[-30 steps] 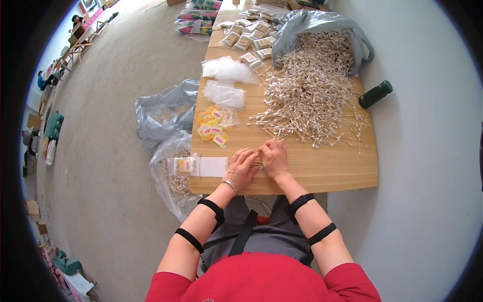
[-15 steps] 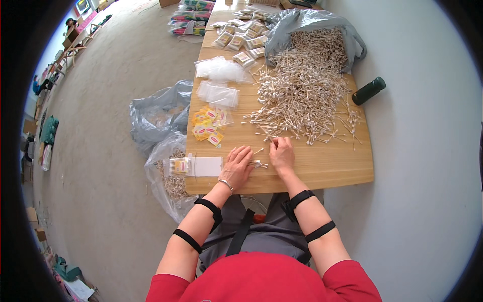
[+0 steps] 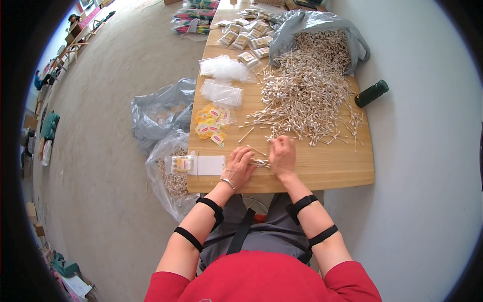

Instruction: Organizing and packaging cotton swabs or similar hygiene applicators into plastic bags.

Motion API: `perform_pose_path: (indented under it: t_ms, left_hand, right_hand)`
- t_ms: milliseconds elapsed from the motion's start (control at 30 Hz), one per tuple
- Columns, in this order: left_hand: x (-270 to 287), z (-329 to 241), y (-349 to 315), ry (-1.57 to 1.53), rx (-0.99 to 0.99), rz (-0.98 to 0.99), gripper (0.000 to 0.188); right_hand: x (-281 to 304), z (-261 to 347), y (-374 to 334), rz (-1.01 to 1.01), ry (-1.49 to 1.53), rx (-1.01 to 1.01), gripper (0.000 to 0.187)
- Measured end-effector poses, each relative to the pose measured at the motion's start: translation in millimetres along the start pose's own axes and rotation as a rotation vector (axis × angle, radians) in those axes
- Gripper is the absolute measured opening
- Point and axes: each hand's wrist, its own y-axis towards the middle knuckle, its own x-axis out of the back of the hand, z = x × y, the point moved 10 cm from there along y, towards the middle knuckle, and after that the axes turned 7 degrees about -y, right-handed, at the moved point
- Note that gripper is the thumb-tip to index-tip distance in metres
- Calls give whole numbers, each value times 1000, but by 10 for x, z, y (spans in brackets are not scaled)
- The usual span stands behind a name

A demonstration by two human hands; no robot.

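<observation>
1. Head view, hands: left hand [image 3: 239, 166] and right hand [image 3: 283, 156] low on the wooden table [image 3: 332, 168], close together near the front edge. Small bundle of cotton swabs [image 3: 259, 162] between them.
2. Fingers: left fingers curled over the bundle's left end; right fingers flat and together, pressing down on its right end. Whether the bundle is truly clamped or only steadied: cannot tell at this size.
3. Key relation: bundle's long axis roughly left to right, parallel to the front table edge, spanning the gap between both hands. Touching both; neither hand clearly nearer.
4. Supply: large loose heap of swabs [image 3: 307, 90] beyond the right hand, spilling from a grey bag [image 3: 302, 25] at the far end. Nearest strays just past the right fingertips; right hand closer to the heap.
5. Left side: white card [image 3: 209, 164] and a filled clear packet [image 3: 181, 163] just beside the left hand, at the left table edge. Yellow sachets [image 3: 211, 123] and clear empty bags [image 3: 221, 93] farther up.
6. Edges and room: bare wood to the right of the right hand, open as far as the right edge; front edge near both wrists. Dark green bottle [image 3: 371, 93] at the far right edge, well apart.
7. Off the table: plastic sack of swabs [image 3: 171, 176] hanging below the left edge.
</observation>
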Motion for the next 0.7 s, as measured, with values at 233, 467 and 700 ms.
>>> perform_pose_path:
  t_ms: [233,467,700]
  left_hand:
    - [51,-9,18,41,-1,-47,52]
    - [21,58,-30,-61,5,-4,48]
    - [27,48,-4,-181,11,-1,43]
  right_hand:
    - [-227,318,-278,189,319,91,13]
    - [-166,-220,-596,-64,561,-439,24]
    - [-409,266,-484,63,873,-265,41]
